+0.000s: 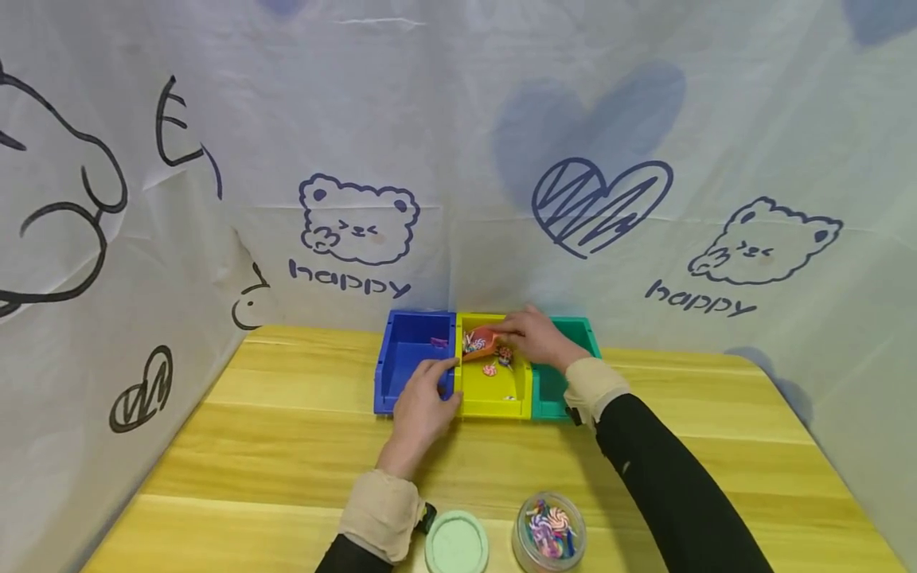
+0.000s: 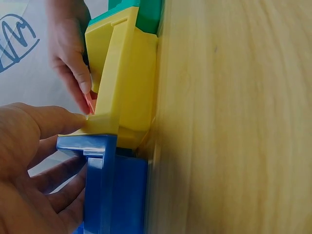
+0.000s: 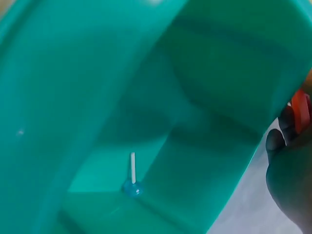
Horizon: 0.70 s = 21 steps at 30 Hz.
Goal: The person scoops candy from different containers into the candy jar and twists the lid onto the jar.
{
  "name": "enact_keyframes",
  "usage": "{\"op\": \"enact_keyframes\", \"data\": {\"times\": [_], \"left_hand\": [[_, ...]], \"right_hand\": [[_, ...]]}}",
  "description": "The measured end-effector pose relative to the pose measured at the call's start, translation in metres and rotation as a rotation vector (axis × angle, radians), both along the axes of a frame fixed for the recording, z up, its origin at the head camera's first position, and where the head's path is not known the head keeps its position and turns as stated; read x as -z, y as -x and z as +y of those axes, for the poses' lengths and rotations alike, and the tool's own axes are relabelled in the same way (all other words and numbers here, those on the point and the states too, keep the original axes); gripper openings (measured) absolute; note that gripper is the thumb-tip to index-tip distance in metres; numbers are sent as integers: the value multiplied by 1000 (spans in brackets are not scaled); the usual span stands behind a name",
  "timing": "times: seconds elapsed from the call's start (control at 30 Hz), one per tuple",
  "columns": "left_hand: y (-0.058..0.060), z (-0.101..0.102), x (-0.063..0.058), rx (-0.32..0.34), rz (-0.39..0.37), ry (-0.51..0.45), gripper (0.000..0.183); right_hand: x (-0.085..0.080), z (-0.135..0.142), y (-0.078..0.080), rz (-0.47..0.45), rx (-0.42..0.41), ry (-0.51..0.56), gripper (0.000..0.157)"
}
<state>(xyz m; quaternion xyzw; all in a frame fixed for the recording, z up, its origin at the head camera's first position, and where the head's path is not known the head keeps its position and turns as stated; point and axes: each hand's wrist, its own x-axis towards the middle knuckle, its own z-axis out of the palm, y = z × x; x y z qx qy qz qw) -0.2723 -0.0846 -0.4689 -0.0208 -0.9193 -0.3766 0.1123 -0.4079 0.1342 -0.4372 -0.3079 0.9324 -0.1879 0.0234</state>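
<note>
My right hand (image 1: 537, 336) pinches a small orange-red scoop (image 1: 490, 344) inside the yellow bin (image 1: 501, 390). Tiny swirl lollipops (image 1: 473, 344) lie in the scoop. On the yellow floor beneath it are a pink-and-white swirl (image 1: 489, 370) and a darker cluster of pieces (image 1: 505, 355). My left hand (image 1: 423, 406) holds the adjoining walls of the yellow bin and the blue bin (image 1: 408, 358); in the left wrist view its thumb (image 2: 61, 122) rests on the yellow rim, with the other fingers behind the blue edge (image 2: 87, 144).
Right of the yellow bin stands a green bin (image 1: 548, 394), with one blue-headed lollipop (image 3: 132, 187) inside. A small purple piece (image 1: 438, 343) sits in the blue bin. Nearer on the wooden table (image 1: 301, 454) are a clear jar (image 1: 520, 535) of candies and a pale green lid (image 1: 456, 545).
</note>
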Motion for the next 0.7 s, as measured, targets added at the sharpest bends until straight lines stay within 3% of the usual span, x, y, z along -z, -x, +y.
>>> {"op": "enact_keyframes", "data": {"times": [0.37, 0.57, 0.7], "left_hand": [[0, 2, 2, -8, 12, -3, 50], [-1, 2, 3, -8, 12, -3, 51], [-1, 3, 3, -5, 12, -4, 52]], "right_hand": [[3, 24, -2, -165, 21, 128, 36], [5, 25, -17, -217, 74, 186, 38], [7, 25, -28, -202, 109, 219, 38]]}}
